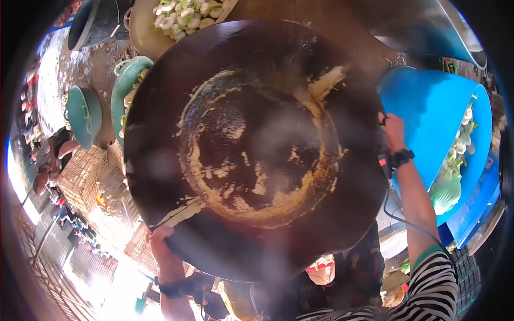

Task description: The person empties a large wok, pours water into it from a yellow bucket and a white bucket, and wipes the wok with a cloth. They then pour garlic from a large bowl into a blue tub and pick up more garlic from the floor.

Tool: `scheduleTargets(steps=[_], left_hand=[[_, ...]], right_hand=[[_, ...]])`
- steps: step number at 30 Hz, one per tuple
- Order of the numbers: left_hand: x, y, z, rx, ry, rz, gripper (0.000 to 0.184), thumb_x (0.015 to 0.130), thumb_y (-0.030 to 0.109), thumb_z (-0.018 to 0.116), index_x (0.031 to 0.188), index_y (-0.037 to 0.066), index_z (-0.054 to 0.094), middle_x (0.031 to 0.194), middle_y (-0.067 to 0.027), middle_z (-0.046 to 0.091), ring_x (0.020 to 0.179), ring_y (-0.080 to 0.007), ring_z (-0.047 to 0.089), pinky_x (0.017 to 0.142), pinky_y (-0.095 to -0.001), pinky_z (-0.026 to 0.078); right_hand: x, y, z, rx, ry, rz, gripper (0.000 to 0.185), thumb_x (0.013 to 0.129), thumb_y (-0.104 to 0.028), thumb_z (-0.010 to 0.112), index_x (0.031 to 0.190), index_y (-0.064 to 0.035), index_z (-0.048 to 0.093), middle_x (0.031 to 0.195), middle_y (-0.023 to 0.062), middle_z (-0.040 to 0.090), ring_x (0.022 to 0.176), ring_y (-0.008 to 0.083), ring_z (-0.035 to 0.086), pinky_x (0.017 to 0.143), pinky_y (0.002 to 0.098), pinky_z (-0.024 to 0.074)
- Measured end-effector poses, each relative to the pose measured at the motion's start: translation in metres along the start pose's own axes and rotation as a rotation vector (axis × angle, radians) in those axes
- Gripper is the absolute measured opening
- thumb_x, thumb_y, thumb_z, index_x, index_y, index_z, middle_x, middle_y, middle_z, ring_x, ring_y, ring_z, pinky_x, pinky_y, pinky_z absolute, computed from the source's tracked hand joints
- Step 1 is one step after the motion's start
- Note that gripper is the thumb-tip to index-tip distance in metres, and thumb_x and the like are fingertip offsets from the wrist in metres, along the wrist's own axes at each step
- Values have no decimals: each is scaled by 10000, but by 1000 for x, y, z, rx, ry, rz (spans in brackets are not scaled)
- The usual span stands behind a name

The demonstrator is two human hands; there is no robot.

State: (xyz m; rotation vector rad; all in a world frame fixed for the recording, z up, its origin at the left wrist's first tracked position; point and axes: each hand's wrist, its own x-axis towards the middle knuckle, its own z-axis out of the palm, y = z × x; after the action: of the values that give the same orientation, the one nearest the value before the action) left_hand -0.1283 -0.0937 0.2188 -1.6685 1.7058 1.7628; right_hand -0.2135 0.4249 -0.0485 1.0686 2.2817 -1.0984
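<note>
A large dark round pan (257,160) fills the middle of the view, its surface marked by a ring and patches of tan residue. At its lower left rim, my left hand (164,247) is closed on the edge beside a pale strip. My right hand (393,130) grips the right rim, fingers curled at the edge. Both wrists wear black bands, and a cable runs down from the right one. The fingertips behind the rim are hidden.
Blue tubs (428,117) with white bulbs and a green basket (446,195) stand right. At the top is a basin of white bulbs (184,16). A green bucket (84,116), wicker baskets (83,174) and a person (51,160) are at left.
</note>
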Motion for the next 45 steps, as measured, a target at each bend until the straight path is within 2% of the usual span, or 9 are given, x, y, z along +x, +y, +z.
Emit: scheduleTargets(steps=[8,13,14,18,25,32,35,39,45], left_hand=[[-84,-10,-46,19,140,50,363,696,143,426,965,-53,570,992,-129,597,919,-212,573,841,-303,455],[-60,-77,-109,-234,147,83,335,612,85,504,885,-74,614,830,-137,616,747,-207,587,704,-305,493],[-48,-84,-108,-410,45,-12,383,612,79,491,950,-76,586,908,-148,606,828,-228,584,765,-334,489],[-33,-37,-31,-865,-192,-233,432,624,77,472,1026,-63,544,967,-151,591,879,-269,578,818,-357,488],[-14,-63,-59,-929,-140,-455,337,661,158,485,922,-25,594,884,-114,614,813,-220,582,759,-303,481],[-38,-41,-95,-1089,-208,-511,368,662,95,436,941,-113,557,934,-201,608,890,-275,589,830,-351,481],[-58,-57,-106,-1106,-169,-438,400,678,131,450,1016,-63,542,968,-179,603,891,-294,586,834,-376,484],[-94,-37,-141,-1105,-140,-464,347,753,239,466,945,-27,579,944,-156,612,859,-252,590,811,-357,478],[-111,-53,-171,-1190,-199,-242,571,870,479,403,1204,18,448,1110,-122,560,981,-231,562,862,-352,454]], right_hand=[[-3,-147,-43,-139,21,-226,260,741,-207,662,669,16,551,581,123,476,593,176,351,552,361,329],[-75,-297,-109,-151,90,-550,235,779,-176,602,657,16,545,566,10,414,588,107,348,544,298,295],[-76,-318,-124,-226,108,-605,244,779,-180,608,642,7,534,574,-4,404,592,106,343,545,296,288],[-103,-433,-166,-277,112,-686,214,777,-139,622,632,-12,528,601,-33,376,605,78,329,545,250,267],[-135,-560,-104,-612,30,-798,153,753,-94,636,643,-14,566,584,-47,405,589,83,352,548,260,286],[-143,-577,-64,-690,-86,-783,167,720,-56,633,595,-26,527,564,-37,412,573,88,352,520,278,290],[-172,-584,-52,-643,-148,-825,152,726,-54,622,609,-26,529,581,-32,431,576,88,357,522,279,294],[-248,-611,-39,-711,-367,-843,63,730,-12,566,667,-15,570,635,-51,462,605,79,397,551,258,338],[-328,-655,1,-755,-626,-852,251,704,72,395,835,-1,596,736,-10,521,648,83,451,572,240,374]])
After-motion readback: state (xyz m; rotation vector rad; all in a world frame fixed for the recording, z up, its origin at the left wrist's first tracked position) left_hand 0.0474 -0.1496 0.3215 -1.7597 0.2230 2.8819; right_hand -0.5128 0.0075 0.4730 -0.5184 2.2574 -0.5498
